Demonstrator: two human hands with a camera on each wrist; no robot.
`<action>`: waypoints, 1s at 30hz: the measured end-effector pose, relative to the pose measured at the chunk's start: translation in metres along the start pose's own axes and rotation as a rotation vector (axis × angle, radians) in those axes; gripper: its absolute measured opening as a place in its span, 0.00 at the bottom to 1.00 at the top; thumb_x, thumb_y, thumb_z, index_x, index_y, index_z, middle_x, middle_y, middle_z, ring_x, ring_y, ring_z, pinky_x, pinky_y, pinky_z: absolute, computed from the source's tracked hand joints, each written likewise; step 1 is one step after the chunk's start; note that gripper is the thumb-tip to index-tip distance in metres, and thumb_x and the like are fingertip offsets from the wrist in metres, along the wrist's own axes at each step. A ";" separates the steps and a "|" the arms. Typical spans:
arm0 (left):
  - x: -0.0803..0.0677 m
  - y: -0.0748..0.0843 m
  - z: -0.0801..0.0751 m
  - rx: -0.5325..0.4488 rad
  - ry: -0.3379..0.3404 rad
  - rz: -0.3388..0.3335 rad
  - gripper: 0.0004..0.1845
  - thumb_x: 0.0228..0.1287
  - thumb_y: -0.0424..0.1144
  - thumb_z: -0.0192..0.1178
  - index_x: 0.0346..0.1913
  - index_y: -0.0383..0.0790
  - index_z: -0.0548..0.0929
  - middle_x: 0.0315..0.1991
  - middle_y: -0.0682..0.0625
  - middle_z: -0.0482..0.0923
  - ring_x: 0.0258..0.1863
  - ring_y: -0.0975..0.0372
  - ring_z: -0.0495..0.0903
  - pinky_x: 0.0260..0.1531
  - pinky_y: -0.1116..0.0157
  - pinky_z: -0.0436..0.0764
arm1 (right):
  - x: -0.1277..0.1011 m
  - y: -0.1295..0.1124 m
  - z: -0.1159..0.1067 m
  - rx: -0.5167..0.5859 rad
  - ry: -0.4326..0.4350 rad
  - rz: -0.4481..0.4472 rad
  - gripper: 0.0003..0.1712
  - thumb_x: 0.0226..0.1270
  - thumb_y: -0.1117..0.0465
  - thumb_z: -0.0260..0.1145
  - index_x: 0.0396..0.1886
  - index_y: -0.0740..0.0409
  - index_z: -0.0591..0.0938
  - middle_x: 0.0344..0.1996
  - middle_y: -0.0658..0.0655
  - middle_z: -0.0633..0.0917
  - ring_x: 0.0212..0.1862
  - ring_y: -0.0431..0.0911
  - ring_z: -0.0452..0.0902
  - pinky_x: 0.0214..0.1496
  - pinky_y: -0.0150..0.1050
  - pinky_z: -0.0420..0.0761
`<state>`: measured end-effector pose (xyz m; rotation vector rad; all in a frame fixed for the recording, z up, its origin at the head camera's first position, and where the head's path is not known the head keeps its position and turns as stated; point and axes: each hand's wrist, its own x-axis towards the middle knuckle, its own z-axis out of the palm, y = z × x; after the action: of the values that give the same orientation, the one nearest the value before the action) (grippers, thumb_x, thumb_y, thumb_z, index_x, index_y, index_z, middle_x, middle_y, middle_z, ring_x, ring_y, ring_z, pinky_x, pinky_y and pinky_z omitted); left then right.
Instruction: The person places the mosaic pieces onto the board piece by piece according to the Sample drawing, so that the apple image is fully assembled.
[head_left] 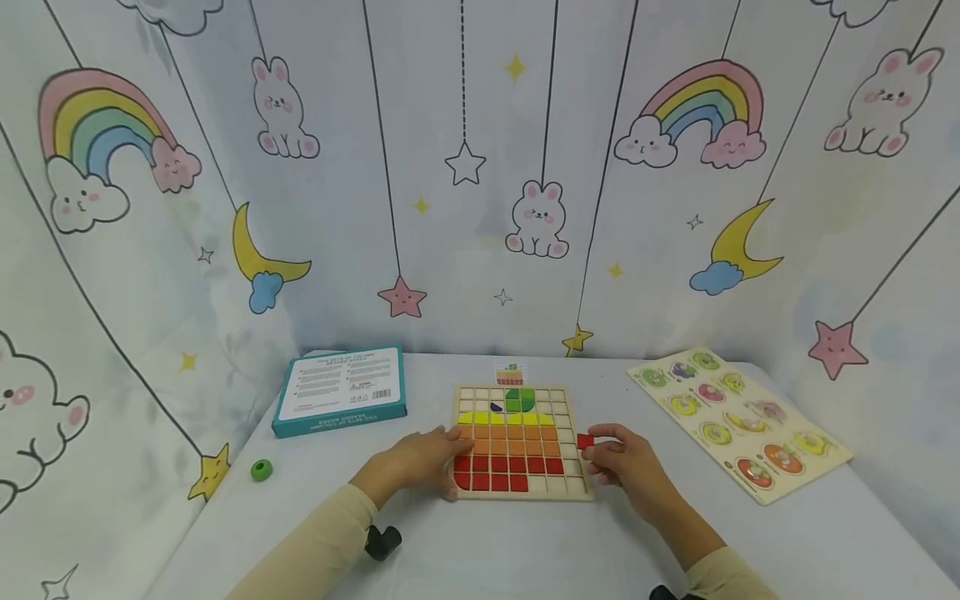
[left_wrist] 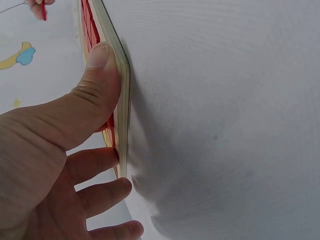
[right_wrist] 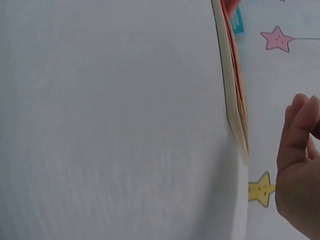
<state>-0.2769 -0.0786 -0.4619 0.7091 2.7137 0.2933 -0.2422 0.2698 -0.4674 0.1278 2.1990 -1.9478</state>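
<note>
Left hand (head_left: 420, 461) rests on the grid board's (head_left: 517, 443) left edge, thumb pressing, fingers fairly straight. Right hand (head_left: 626, 467) pinches a red cube (head_left: 585, 441) just right of the board. Risk: a loose pinch drops it, or the board slides and knocks seated cubes.

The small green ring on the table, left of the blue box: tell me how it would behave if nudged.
The green ring looks small and probably light. Being round, it may roll away if tipped on edge. Lying flat, it would likely just slide on the table.
</note>
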 end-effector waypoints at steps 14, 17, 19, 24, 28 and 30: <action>-0.002 0.001 0.000 -0.009 0.005 0.000 0.43 0.53 0.53 0.77 0.74 0.56 0.73 0.77 0.48 0.64 0.77 0.47 0.62 0.69 0.39 0.67 | 0.007 0.007 0.055 -0.513 -0.164 -0.044 0.13 0.60 0.62 0.76 0.44 0.53 0.84 0.28 0.52 0.77 0.34 0.45 0.73 0.31 0.36 0.71; -0.001 0.000 0.001 -0.010 0.008 0.001 0.43 0.53 0.53 0.77 0.74 0.56 0.73 0.77 0.49 0.64 0.77 0.47 0.62 0.69 0.39 0.67 | 0.007 0.006 0.057 -0.541 -0.152 -0.055 0.11 0.59 0.63 0.76 0.41 0.53 0.85 0.28 0.52 0.77 0.36 0.46 0.73 0.32 0.36 0.71; -0.001 0.000 0.001 -0.013 0.009 0.003 0.43 0.53 0.53 0.77 0.74 0.56 0.73 0.77 0.49 0.64 0.77 0.47 0.61 0.69 0.39 0.67 | 0.006 0.005 0.057 -0.554 -0.144 -0.063 0.10 0.60 0.64 0.76 0.40 0.52 0.85 0.28 0.52 0.78 0.36 0.46 0.73 0.32 0.36 0.72; 0.000 0.001 0.003 -0.018 0.003 0.016 0.43 0.54 0.53 0.77 0.74 0.56 0.73 0.78 0.49 0.64 0.77 0.47 0.61 0.69 0.39 0.67 | 0.001 -0.004 0.025 -0.466 -0.077 -0.069 0.13 0.64 0.62 0.73 0.48 0.56 0.85 0.32 0.54 0.79 0.33 0.45 0.72 0.28 0.36 0.72; -0.001 0.000 0.002 -0.014 -0.005 0.008 0.43 0.54 0.53 0.77 0.74 0.56 0.72 0.78 0.49 0.63 0.77 0.47 0.61 0.69 0.39 0.67 | -0.008 -0.010 -0.034 -0.159 -0.012 -0.035 0.18 0.71 0.58 0.68 0.57 0.59 0.80 0.34 0.51 0.78 0.26 0.41 0.68 0.23 0.31 0.70; -0.001 0.000 0.000 -0.013 -0.007 -0.001 0.43 0.54 0.53 0.77 0.74 0.56 0.73 0.78 0.49 0.63 0.77 0.47 0.61 0.69 0.39 0.67 | -0.015 -0.008 -0.061 0.045 0.018 0.004 0.13 0.75 0.58 0.65 0.56 0.54 0.81 0.34 0.47 0.77 0.26 0.38 0.67 0.23 0.29 0.69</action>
<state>-0.2757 -0.0792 -0.4617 0.7045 2.7032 0.3079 -0.2347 0.3303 -0.4497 0.1567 2.1648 -2.0026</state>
